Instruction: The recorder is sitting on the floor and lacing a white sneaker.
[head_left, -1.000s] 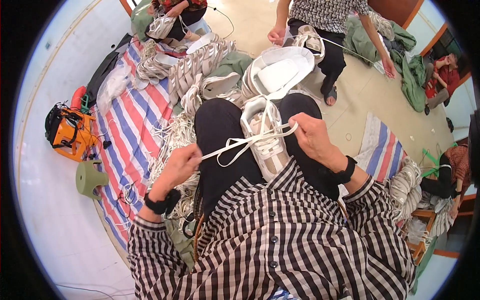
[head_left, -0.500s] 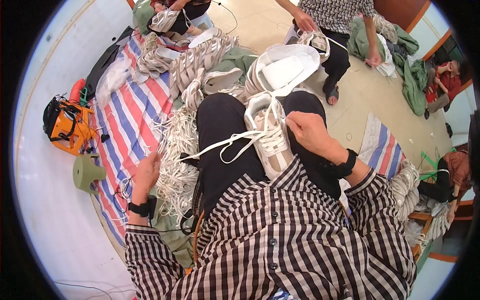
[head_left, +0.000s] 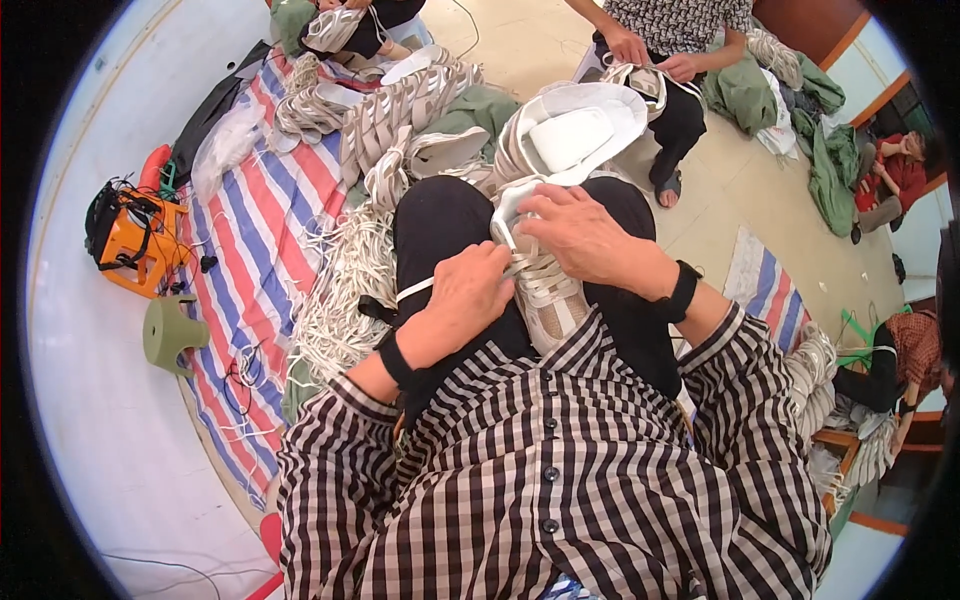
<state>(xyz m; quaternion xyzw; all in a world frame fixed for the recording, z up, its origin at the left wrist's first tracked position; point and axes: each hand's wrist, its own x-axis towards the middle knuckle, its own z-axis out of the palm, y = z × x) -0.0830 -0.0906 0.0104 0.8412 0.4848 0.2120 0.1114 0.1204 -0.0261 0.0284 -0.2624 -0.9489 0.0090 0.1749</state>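
Note:
A white and beige sneaker (head_left: 548, 300) rests between my thighs, its toe toward my body and its opening away from me. White shoelace (head_left: 415, 290) runs through its eyelets, and a loose length sticks out left of my left hand. My left hand (head_left: 465, 300) is closed on the shoelace at the left side of the lacing. Bent over the shoe's opening and tongue, my right hand (head_left: 580, 235) has curled fingers pressed together; what they pinch is hidden beneath them.
A heap of white laces (head_left: 345, 290) lies beside my left leg. Beyond my knees stand stacked shoes (head_left: 400, 115) and a large white-lined shoe bundle (head_left: 575, 135). A green stool (head_left: 172, 335) and an orange stool (head_left: 140, 245) are at left. Co-workers sit ahead and at right.
Both hands have come in to the shoe: my left from out at the left side, my right from right of the opening. The long stretched lace ends are now mostly hidden under the hands.

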